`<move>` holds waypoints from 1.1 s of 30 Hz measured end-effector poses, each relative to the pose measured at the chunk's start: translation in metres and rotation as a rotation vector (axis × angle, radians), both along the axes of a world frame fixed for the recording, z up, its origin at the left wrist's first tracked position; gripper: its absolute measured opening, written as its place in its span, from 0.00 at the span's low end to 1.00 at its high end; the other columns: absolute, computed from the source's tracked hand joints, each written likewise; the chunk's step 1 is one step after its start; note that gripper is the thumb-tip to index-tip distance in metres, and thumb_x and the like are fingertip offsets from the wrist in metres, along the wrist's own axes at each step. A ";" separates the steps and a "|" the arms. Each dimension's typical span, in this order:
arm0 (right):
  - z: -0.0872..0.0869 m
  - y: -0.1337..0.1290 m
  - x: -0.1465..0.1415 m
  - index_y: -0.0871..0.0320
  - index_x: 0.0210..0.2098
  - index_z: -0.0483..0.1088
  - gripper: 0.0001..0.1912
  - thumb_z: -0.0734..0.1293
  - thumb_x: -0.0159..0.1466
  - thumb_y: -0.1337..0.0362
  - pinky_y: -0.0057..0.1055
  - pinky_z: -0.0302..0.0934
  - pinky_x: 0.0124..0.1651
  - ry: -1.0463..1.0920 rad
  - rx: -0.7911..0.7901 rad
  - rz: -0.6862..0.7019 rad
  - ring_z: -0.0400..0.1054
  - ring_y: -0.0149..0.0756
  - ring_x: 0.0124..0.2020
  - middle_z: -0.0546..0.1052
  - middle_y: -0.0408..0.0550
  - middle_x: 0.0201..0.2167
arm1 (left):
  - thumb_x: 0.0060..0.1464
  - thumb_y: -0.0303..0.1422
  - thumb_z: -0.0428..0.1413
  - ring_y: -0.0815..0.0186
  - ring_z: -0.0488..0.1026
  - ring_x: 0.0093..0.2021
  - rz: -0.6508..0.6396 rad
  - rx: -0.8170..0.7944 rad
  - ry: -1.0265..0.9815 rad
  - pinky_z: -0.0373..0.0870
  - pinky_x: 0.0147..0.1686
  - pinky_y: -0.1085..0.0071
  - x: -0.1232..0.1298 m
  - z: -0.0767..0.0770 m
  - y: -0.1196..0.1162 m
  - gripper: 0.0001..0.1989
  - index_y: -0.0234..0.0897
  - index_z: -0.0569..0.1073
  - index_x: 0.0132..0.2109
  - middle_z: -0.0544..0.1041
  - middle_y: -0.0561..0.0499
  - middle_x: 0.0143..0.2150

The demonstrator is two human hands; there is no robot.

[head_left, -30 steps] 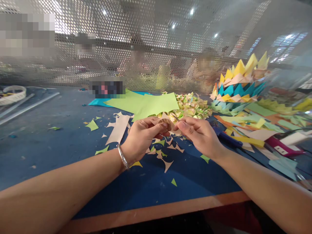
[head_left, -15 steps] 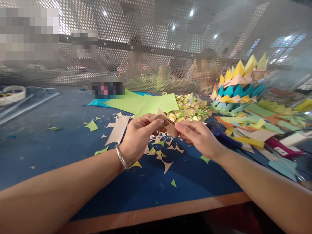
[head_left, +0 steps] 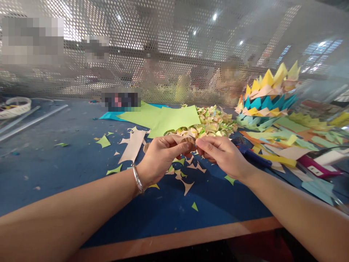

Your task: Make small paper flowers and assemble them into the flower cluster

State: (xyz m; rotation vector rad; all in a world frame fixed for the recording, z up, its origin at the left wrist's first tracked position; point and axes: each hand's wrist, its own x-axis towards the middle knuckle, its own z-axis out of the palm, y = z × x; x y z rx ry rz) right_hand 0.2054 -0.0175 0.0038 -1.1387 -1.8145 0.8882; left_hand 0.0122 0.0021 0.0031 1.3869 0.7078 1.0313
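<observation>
My left hand (head_left: 166,156), with a silver bracelet at its wrist, pinches a piece of pale pink paper (head_left: 180,138) near the middle of the view. Right beside it, my right hand (head_left: 218,151) has thumb and forefinger closed at the paper's edge; a thin dark item between the hands is too small to make out. Below them lie pink and green paper scraps (head_left: 187,186). Left of my left hand rests a pink paper sheet (head_left: 132,145) with curved cut edges. Green paper sheets (head_left: 174,118) lie behind the hands.
Small folded paper pieces (head_left: 215,122) form a heap behind the hands. At the right stand a layered spiky paper model (head_left: 268,94), paper strips (head_left: 278,154), a blue tool (head_left: 252,155) and a magenta power strip (head_left: 317,167). Perforated metal screen (head_left: 169,54) behind; white ring-shaped item (head_left: 17,109) far left.
My left hand has shifted slightly right, closer to my right hand. The pink paper between them has tilted down and shows less of its surface.
</observation>
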 end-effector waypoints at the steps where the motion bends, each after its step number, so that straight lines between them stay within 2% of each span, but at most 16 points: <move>1: 0.000 0.000 0.000 0.57 0.24 0.64 0.24 0.62 0.68 0.46 0.29 0.40 0.21 -0.004 0.003 -0.002 0.45 0.25 0.18 0.53 0.36 0.18 | 0.52 0.34 0.61 0.68 0.70 0.28 -0.003 0.006 0.009 0.64 0.29 0.71 0.000 0.000 0.000 0.07 0.39 0.79 0.28 0.78 0.51 0.26; 14: 0.007 -0.004 -0.004 0.56 0.21 0.60 0.26 0.62 0.68 0.46 0.29 0.38 0.20 -0.024 0.033 0.013 0.43 0.24 0.18 0.51 0.36 0.17 | 0.53 0.33 0.62 0.69 0.69 0.27 -0.001 0.011 0.022 0.62 0.28 0.71 -0.001 -0.001 0.000 0.06 0.38 0.79 0.29 0.78 0.51 0.26; 24: 0.009 -0.004 -0.001 0.56 0.21 0.59 0.26 0.61 0.68 0.46 0.30 0.42 0.23 -0.067 0.060 0.012 0.46 0.26 0.19 0.52 0.36 0.18 | 0.51 0.31 0.63 0.70 0.69 0.28 -0.007 -0.014 -0.044 0.65 0.31 0.72 0.000 -0.002 0.001 0.07 0.36 0.77 0.27 0.76 0.53 0.26; 33: 0.009 -0.003 -0.001 0.56 0.20 0.58 0.26 0.61 0.69 0.47 0.30 0.41 0.23 -0.111 0.080 -0.002 0.45 0.26 0.19 0.52 0.36 0.18 | 0.50 0.31 0.62 0.71 0.66 0.27 -0.030 -0.022 -0.037 0.62 0.30 0.72 0.000 0.000 0.001 0.06 0.36 0.77 0.26 0.74 0.53 0.26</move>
